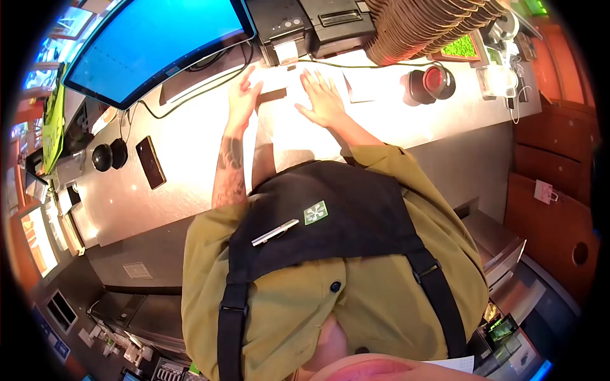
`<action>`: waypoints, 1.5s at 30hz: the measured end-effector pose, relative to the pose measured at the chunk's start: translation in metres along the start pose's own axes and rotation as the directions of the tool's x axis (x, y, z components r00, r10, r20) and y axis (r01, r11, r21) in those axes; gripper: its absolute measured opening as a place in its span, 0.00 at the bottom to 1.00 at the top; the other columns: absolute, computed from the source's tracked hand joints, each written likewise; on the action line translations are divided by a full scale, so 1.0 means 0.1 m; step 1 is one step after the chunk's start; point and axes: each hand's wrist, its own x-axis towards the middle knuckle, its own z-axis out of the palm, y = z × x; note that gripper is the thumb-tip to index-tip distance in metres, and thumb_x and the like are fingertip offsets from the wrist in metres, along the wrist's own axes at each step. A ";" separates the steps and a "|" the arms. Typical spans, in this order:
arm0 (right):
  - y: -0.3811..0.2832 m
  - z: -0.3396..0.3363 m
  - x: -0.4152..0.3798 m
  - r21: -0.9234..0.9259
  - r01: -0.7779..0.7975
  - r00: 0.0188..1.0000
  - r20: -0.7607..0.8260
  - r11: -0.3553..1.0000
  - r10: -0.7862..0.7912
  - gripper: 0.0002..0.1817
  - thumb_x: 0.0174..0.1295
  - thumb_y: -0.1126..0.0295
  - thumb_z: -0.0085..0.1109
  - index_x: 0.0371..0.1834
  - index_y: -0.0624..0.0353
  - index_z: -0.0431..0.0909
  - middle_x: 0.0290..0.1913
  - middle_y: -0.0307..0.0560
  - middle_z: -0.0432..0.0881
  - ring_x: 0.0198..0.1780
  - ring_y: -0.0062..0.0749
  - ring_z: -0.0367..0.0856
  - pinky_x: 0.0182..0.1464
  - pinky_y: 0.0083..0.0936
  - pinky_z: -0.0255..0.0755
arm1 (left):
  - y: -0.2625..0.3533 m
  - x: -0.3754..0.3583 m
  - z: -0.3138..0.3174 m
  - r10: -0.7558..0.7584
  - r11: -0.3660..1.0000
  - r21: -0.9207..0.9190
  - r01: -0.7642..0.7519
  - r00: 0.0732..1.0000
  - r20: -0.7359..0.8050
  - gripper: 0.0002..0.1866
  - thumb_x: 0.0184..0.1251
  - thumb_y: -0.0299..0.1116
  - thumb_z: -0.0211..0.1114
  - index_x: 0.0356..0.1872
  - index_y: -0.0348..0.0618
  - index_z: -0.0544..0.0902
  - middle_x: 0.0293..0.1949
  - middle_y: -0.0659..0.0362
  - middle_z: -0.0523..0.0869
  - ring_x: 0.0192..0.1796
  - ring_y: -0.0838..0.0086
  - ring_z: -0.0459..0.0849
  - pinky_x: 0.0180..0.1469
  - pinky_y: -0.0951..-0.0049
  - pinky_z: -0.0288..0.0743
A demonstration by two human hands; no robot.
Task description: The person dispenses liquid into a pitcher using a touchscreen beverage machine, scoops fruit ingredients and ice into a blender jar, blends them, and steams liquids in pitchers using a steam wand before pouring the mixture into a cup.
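Note:
My right hand [322, 98] lies palm down over the bright counter [190, 140], its fingers spread and holding nothing. To its left, my left hand [243, 98] is turned on its side with the fingers apart, nothing held in it. Both hands are just in front of a black receipt printer [279, 28], which has a white paper slip [286, 53] at its front. A white sheet [360, 87] lies to the right of my right hand. A dark cable [190, 101] runs behind my left hand toward the monitor [159, 47].
A second black printer [337, 25] stands beside a stack of brown cup-like items [426, 28]. A phone [150, 163] and round black objects [101, 157] are at left; a red-topped round object [435, 80] is at right. The counter's front edge runs before my body.

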 end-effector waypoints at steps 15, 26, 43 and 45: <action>-0.36 -0.66 0.22 0.815 -0.096 0.979 -0.025 0.572 0.201 0.17 0.63 0.64 0.53 0.51 0.62 0.74 0.51 0.49 0.79 0.54 0.40 0.75 0.57 0.34 0.68 | 0.43 -0.73 -0.13 0.053 0.991 -0.133 -0.035 0.990 0.133 0.22 0.66 0.28 0.57 0.62 0.42 0.70 0.24 0.72 0.73 0.28 0.89 0.68 0.33 0.88 0.61; -0.78 -0.74 -0.23 0.839 -0.542 0.824 0.516 -0.055 -0.235 0.06 0.54 0.76 0.64 0.34 0.65 0.80 0.34 0.42 0.82 0.37 0.22 0.79 0.40 0.19 0.73 | 0.67 -0.99 -0.25 -0.237 0.960 0.246 0.135 0.860 0.452 0.22 0.59 0.28 0.66 0.55 0.40 0.75 0.35 0.61 0.84 0.33 0.89 0.77 0.30 0.87 0.67; -0.69 -0.04 -0.65 0.496 -0.125 0.991 0.023 0.859 0.131 0.15 0.57 0.75 0.51 0.48 0.63 0.75 0.33 0.61 0.80 0.33 0.52 0.80 0.38 0.39 0.73 | -0.50 -0.15 -0.08 0.711 0.284 0.886 -0.366 0.700 0.061 0.12 0.49 0.33 0.69 0.37 0.54 0.82 0.34 0.64 0.81 0.39 0.69 0.77 0.45 0.65 0.67; -0.69 0.01 -0.70 0.517 -0.123 0.992 0.067 0.847 0.104 0.17 0.56 0.76 0.47 0.49 0.65 0.73 0.32 0.63 0.80 0.37 0.57 0.78 0.41 0.46 0.71 | -0.52 -0.27 0.14 0.751 0.259 0.943 -0.209 0.657 -0.061 0.11 0.51 0.32 0.68 0.38 0.56 0.82 0.39 0.66 0.77 0.43 0.70 0.74 0.47 0.64 0.65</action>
